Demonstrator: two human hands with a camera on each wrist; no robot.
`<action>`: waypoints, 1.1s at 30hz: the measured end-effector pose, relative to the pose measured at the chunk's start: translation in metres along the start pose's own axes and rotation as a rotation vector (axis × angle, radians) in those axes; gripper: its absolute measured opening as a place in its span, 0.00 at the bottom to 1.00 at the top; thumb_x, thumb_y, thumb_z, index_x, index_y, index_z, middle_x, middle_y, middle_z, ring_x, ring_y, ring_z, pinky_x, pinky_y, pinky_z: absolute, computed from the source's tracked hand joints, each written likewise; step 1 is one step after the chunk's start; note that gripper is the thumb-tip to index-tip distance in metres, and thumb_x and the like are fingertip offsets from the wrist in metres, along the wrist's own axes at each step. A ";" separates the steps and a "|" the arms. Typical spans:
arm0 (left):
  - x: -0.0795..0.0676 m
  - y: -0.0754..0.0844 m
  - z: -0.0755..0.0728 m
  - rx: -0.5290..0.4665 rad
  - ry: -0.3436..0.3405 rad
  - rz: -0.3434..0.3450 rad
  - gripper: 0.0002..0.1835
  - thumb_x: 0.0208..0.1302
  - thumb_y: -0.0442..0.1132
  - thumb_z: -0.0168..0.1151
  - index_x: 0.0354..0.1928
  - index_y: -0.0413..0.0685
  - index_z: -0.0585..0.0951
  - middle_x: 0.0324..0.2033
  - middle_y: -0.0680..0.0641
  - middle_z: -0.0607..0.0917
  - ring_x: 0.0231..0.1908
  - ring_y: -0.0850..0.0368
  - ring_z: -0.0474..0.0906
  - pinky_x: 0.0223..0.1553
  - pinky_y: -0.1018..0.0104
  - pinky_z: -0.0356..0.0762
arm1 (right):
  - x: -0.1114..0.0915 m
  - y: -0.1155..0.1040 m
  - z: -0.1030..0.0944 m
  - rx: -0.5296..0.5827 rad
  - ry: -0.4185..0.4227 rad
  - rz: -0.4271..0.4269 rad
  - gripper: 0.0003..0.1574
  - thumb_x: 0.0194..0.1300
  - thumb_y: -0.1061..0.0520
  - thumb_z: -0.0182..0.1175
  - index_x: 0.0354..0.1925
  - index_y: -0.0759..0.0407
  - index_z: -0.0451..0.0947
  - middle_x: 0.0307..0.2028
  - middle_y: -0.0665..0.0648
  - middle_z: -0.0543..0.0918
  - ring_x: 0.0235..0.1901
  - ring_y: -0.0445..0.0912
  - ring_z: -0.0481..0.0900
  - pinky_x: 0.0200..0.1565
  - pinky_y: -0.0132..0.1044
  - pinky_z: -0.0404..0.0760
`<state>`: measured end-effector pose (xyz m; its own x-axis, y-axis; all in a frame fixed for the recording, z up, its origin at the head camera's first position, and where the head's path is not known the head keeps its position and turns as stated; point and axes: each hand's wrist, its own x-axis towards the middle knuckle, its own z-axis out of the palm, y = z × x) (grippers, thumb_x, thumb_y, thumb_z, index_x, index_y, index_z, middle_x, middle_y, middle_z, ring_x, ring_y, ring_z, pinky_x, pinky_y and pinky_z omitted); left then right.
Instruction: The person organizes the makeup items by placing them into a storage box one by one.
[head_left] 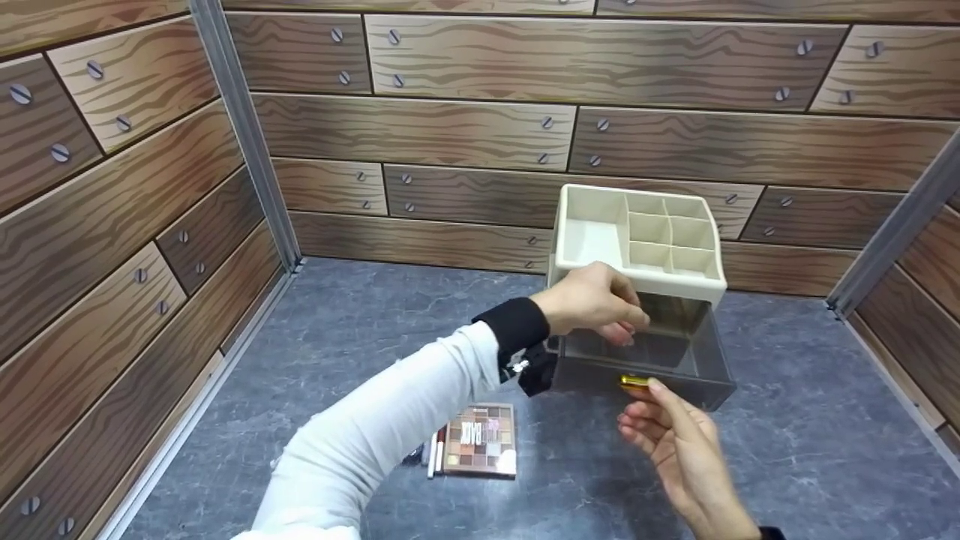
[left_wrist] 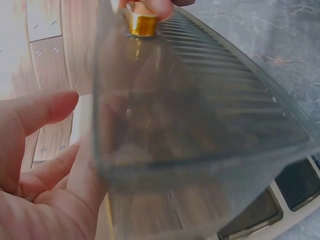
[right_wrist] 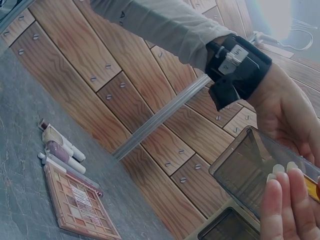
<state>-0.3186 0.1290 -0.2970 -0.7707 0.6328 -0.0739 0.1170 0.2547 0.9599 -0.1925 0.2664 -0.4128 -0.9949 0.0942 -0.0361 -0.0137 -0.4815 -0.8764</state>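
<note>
A cream cosmetics organizer [head_left: 637, 276] stands against the back wall, its smoky see-through drawer [head_left: 705, 382] pulled out toward me. At the drawer's front, my right hand [head_left: 686, 450] pinches the gold handle [head_left: 632, 382] between thumb and fingers. My left hand [head_left: 596, 301] is over the drawer's left part, fingers bent downward and holding nothing. The left wrist view shows the left thumb [left_wrist: 55, 107] apart from the fingers, beside the drawer wall. Right fingertips [left_wrist: 160, 7] also appear there on the gold handle.
An eyeshadow palette [head_left: 480, 442] lies on the grey marbled table, left of the drawer. Several cosmetic tubes [right_wrist: 65, 156] lie beside it, partly behind the left sleeve [head_left: 390, 420] in the head view. Wood-patterned walls [head_left: 465, 127] enclose the table at the back and sides.
</note>
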 end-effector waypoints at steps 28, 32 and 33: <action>-0.068 -0.047 -0.077 -0.147 0.106 0.065 0.13 0.58 0.39 0.68 0.44 0.42 0.80 0.40 0.39 0.85 0.41 0.40 0.83 0.39 0.58 0.84 | -0.001 0.004 -0.005 0.030 0.011 -0.018 0.16 0.70 0.52 0.54 0.34 0.60 0.84 0.24 0.53 0.85 0.27 0.45 0.85 0.33 0.35 0.85; -0.080 -0.059 -0.092 -0.133 0.155 0.054 0.14 0.58 0.40 0.67 0.45 0.44 0.80 0.42 0.41 0.84 0.40 0.46 0.84 0.40 0.58 0.84 | 0.000 0.003 -0.003 0.043 -0.016 -0.027 0.16 0.71 0.53 0.53 0.35 0.60 0.84 0.24 0.54 0.85 0.27 0.45 0.85 0.33 0.35 0.85; -0.083 -0.064 -0.096 -0.134 0.168 0.051 0.14 0.58 0.40 0.67 0.45 0.43 0.80 0.43 0.40 0.84 0.40 0.46 0.84 0.40 0.58 0.84 | 0.001 0.003 -0.003 0.047 -0.024 -0.029 0.16 0.71 0.53 0.53 0.35 0.60 0.84 0.24 0.54 0.85 0.27 0.45 0.85 0.33 0.35 0.85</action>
<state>-0.3218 -0.0099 -0.3262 -0.8608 0.5089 0.0110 0.0830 0.1190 0.9894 -0.1928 0.2674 -0.4168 -0.9961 0.0878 0.0012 -0.0468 -0.5191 -0.8534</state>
